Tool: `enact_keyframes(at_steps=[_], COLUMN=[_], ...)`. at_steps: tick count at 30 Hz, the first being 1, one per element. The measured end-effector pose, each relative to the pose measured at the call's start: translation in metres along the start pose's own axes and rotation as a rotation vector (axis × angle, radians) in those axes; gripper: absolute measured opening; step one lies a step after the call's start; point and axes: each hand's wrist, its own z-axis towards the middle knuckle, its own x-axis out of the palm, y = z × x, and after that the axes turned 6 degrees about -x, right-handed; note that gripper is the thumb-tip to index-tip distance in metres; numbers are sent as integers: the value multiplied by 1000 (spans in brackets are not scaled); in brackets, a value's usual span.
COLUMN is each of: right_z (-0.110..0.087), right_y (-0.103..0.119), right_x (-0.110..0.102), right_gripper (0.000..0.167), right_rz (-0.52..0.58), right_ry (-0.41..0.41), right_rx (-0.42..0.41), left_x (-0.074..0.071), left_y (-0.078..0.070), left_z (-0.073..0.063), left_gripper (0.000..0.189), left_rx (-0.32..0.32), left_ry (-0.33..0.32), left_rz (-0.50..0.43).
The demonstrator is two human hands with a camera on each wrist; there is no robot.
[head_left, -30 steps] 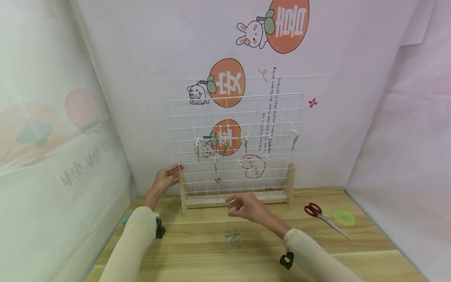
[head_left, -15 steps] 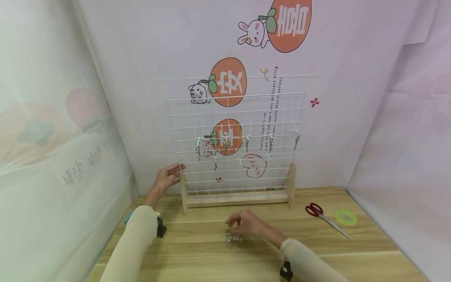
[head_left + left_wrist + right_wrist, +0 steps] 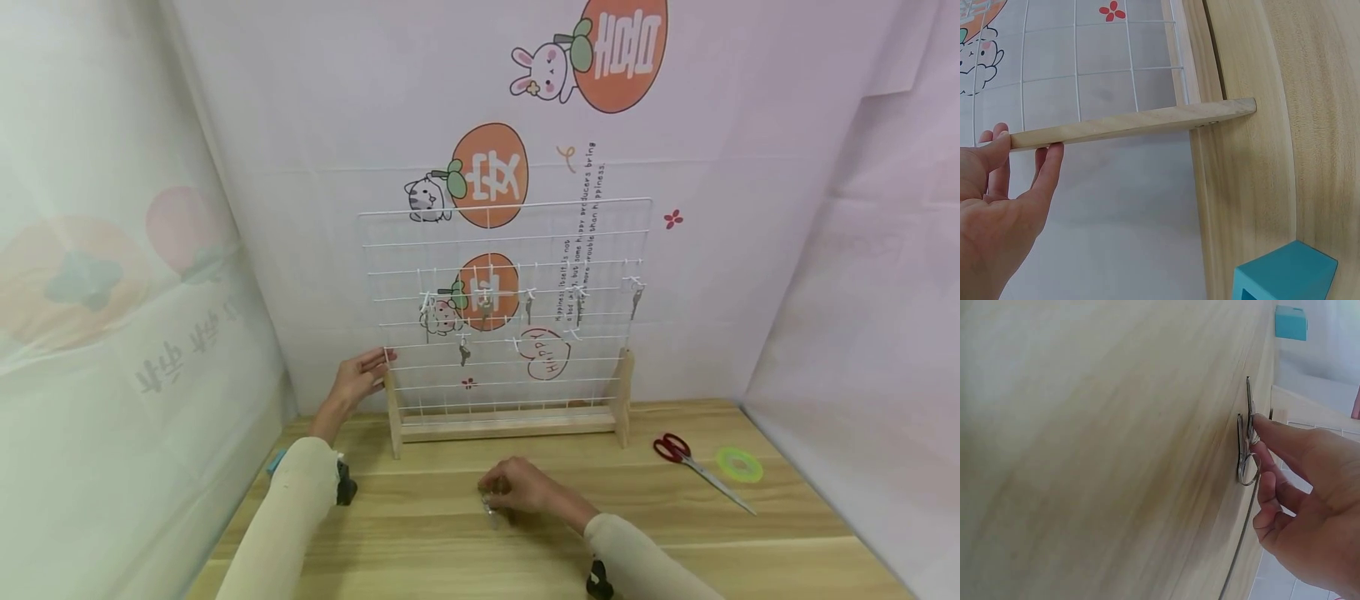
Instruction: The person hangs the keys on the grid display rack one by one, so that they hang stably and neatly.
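A white wire grid rack [image 3: 517,360] stands on wooden feet at the back of the table, with several keys hanging from its hooks, one key [image 3: 464,353] lower than the others. My left hand [image 3: 356,382] holds the top of its left wooden upright [image 3: 1135,122] between thumb and fingers. On the table in front, my right hand [image 3: 525,485] is down at two silver keys with rings. In the right wrist view, thumb and forefinger pinch the farther key [image 3: 1249,394] by its head. The nearer key [image 3: 1240,434] lies beside it, its ring close to the fingers.
Red-handled scissors [image 3: 686,461] and a yellow-green ring-shaped roll [image 3: 739,465] lie at the right of the table. A teal box [image 3: 1288,272] sits near the left edge, partly behind the left sleeve in the head view. White printed cloth surrounds the table.
My right hand has come down and toward me from in front of the rack's base to the keys on the table, and its fingers have closed on one. My left hand stays at the upright.
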Motion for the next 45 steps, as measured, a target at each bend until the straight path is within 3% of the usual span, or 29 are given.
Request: enact_keyframes(at_steps=[9, 16, 23, 35, 45], right_z=[-2, -5, -5, 0, 9], right_y=[2, -1, 1, 3, 10], right_x=[-1, 3, -2, -27, -72], right_gripper=[17, 5, 5, 6, 6], right_rz=[17, 54, 22, -100, -144], right_ry=[-17, -81, -151, -264, -393], right_rx=[-19, 13, -8, -51, -113], left_x=[3, 2, 3, 1, 1], left_y=[-21, -5, 0, 0, -1], left_z=[-15, -3, -2, -3, -4], left_gripper=[45, 44, 43, 43, 45], left_rx=[-23, -25, -11, -9, 11], left_ry=[30, 5, -11, -5, 26], left_rz=[-17, -22, -7, 13, -4])
